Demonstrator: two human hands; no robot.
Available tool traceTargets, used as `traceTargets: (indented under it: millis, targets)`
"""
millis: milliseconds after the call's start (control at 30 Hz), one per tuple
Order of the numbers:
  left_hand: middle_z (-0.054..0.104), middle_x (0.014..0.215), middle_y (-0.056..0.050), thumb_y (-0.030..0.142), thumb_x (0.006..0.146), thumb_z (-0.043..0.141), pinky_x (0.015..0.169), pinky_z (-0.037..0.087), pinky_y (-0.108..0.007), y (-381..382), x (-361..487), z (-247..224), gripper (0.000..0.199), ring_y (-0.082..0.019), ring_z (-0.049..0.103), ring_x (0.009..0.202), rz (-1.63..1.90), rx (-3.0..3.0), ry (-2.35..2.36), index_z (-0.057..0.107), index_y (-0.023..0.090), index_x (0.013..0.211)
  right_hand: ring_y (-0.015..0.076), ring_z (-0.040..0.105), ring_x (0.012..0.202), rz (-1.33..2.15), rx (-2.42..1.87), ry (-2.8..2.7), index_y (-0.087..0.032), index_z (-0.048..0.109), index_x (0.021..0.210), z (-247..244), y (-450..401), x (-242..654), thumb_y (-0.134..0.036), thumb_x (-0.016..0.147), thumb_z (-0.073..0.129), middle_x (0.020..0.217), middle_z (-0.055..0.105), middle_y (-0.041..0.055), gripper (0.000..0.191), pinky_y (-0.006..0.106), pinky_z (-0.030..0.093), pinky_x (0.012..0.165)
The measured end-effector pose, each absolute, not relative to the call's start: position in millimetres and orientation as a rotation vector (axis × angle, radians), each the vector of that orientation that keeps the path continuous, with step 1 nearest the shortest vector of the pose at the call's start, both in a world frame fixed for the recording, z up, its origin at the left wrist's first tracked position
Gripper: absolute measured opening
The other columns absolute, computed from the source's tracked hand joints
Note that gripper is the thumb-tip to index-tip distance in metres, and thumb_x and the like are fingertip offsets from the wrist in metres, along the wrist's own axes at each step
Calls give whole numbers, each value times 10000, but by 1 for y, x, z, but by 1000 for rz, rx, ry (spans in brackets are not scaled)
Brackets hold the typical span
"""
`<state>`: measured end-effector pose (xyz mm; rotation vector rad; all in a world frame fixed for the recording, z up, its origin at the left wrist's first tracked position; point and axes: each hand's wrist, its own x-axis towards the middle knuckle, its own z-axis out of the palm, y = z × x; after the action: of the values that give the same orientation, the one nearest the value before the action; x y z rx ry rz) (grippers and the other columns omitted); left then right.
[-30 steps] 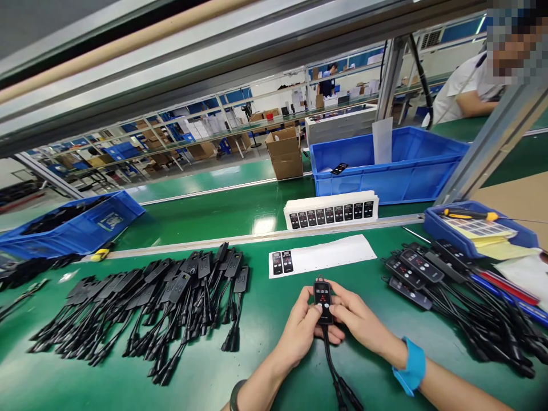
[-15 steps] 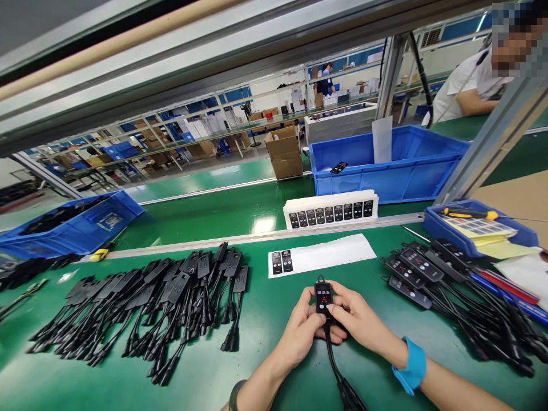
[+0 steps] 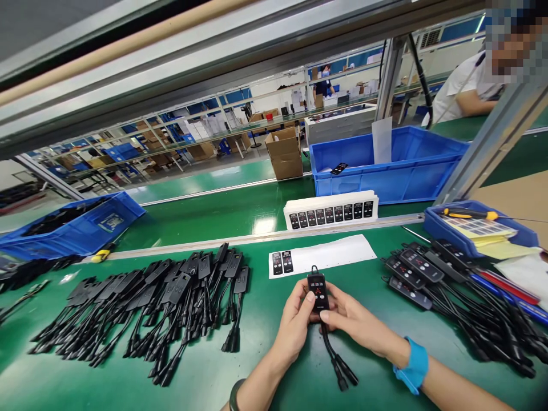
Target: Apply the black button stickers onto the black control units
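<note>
Between my two hands is a small black controller point(image 3: 317, 290) with a hanging loop on top, red markings and white buttons on its face, and two plugged cables trailing down. My left hand point(image 3: 295, 319) grips its left side, the thumb lying on the face. My right hand point(image 3: 355, 319) holds the lower right side, its thumb near the bottom edge. Just beyond lies a white label sheet point(image 3: 334, 254) with two black labels at its left end. A stack of label sheets point(image 3: 331, 210) stands behind it, a row of black labels showing.
Many black controllers with cables point(image 3: 171, 285) lie on the green table at left. More controllers point(image 3: 415, 268) are piled at right beside a small blue tray point(image 3: 520, 234) holding a screwdriver point(image 3: 466, 213). Blue bins point(image 3: 385, 177) stand behind. A person point(image 3: 462, 85) sits far right.
Both hands have raised the controller slightly and moved it left. The left thumb has shifted up its face, and the cable plugs now show fully.
</note>
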<state>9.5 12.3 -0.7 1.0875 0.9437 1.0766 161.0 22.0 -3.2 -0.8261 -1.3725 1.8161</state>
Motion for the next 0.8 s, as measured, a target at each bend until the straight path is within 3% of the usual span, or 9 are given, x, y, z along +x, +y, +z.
traceTargets:
  millis: [100, 200, 300, 400, 500, 567, 633, 700, 800]
  targets:
    - [559, 1028, -51, 342, 871, 562, 803, 493, -312, 18, 2, -4, 378, -179, 564, 915, 1152, 1436, 1163, 534, 227, 1230, 141, 578, 594, 1823, -878, -1503, -167, 458, 1287, -4, 20, 159, -351, 868, 524, 780, 594, 17, 462, 263, 487, 546]
    - [512, 1056, -48, 244, 809, 614, 773, 501, -311, 21, -2, -9, 615, -166, 539, 887, 1149, 1709, 1292, 388, 266, 1381, 144, 546, 534, 1494, -1044, -1686, -183, 483, 1294, -3, 18, 159, -289, 906, 429, 717, 579, 4, 406, 252, 461, 478]
    - [510, 1103, -54, 175, 763, 616, 773, 522, -314, 20, -1, -11, 779, -166, 556, 903, 1116, 1834, 1253, 251, 277, 1443, 205, 625, 783, 1232, -1034, -1844, -213, 392, 1392, -4, 17, 161, -205, 885, 414, 955, 648, 67, 507, 309, 518, 671]
    - [546, 1048, -55, 126, 727, 583, 752, 543, -308, 17, 3, -8, 815, -168, 591, 865, 1074, 1828, 1264, 222, 232, 1449, 258, 567, 1076, 1105, -993, -1972, -205, 193, 1487, -10, 13, 161, -167, 852, 419, 1286, 542, 130, 676, 381, 491, 866]
    - [592, 926, -33, 76, 696, 531, 726, 550, -290, 13, 7, -2, 811, -164, 611, 789, 983, 1770, 1282, 221, 170, 1440, 283, 528, 1147, 1030, -964, -2103, -153, 9, 1507, -17, 7, 159, -146, 818, 420, 1351, 488, 174, 803, 425, 474, 896]
    - [593, 810, 4, 48, 678, 490, 684, 545, -265, 11, 9, 2, 772, -148, 602, 708, 925, 1716, 1267, 272, 150, 1412, 292, 599, 1008, 1008, -983, -2177, -116, -25, 1502, -18, 4, 157, -136, 805, 418, 1208, 596, 183, 827, 413, 504, 787]
    - [568, 724, 32, 34, 659, 462, 613, 530, -232, 10, 9, 3, 727, -130, 573, 633, 890, 1642, 1235, 346, 149, 1367, 269, 632, 754, 1008, -1053, -2218, -89, 17, 1501, -16, 2, 156, -130, 808, 410, 913, 692, 126, 798, 359, 492, 627]
    - [563, 682, 42, 30, 638, 447, 550, 502, -207, 11, 6, 4, 702, -119, 550, 587, 891, 1577, 1219, 405, 153, 1328, 225, 575, 562, 1026, -1105, -2201, -81, 105, 1497, -11, 3, 158, -139, 827, 405, 678, 659, 47, 737, 309, 437, 533]
    - [609, 646, 24, 49, 632, 428, 559, 509, -225, 14, -1, 4, 604, -122, 569, 549, 963, 1460, 1204, 507, 125, 1226, 172, 511, 491, 1128, -1118, -2026, -130, 303, 1455, -1, 11, 164, -205, 875, 419, 633, 616, 8, 597, 268, 408, 498]
